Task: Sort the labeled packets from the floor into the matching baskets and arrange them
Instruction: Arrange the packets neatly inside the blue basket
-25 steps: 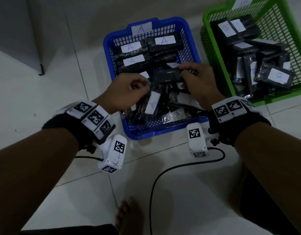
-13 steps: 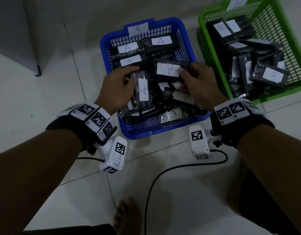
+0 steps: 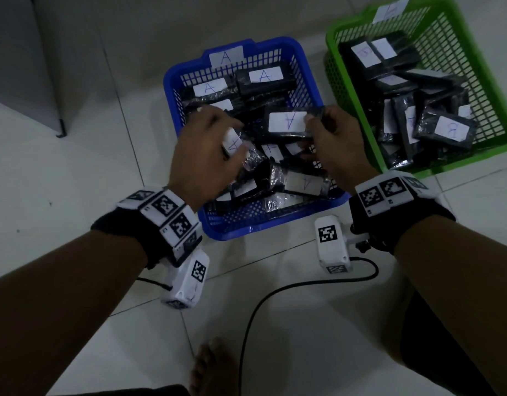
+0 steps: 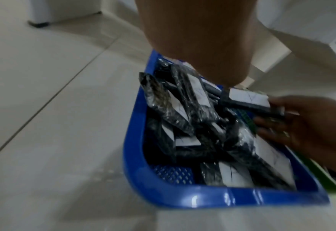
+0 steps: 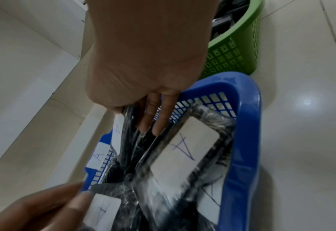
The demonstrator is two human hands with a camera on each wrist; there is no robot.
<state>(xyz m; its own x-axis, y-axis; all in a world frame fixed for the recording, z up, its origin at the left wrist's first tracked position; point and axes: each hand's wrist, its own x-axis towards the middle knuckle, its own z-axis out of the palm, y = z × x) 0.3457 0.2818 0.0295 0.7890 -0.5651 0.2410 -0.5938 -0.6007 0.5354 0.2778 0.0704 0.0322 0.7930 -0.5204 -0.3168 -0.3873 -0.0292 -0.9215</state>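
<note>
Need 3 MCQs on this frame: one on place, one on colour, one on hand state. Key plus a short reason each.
1. Where is the black plastic-wrapped packet with the white A label that the right hand holds?
A. over the blue plastic mesh basket
B. on the tiled floor
C. inside the green basket

2. What colour is the plastic mesh basket holding the B-labelled packets?
A. red
B. green
C. blue

3. What is the left hand doing?
A. lying flat on the floor
B. gripping the basket rim
C. gripping an A-labelled packet

Key: 1 A, the head view shows the packet above the blue plastic mesh basket, among the other A packets. 2 B, the green basket to the right holds the B labels. 3 C, the fingers curl around a smaller A-labelled packet.
</note>
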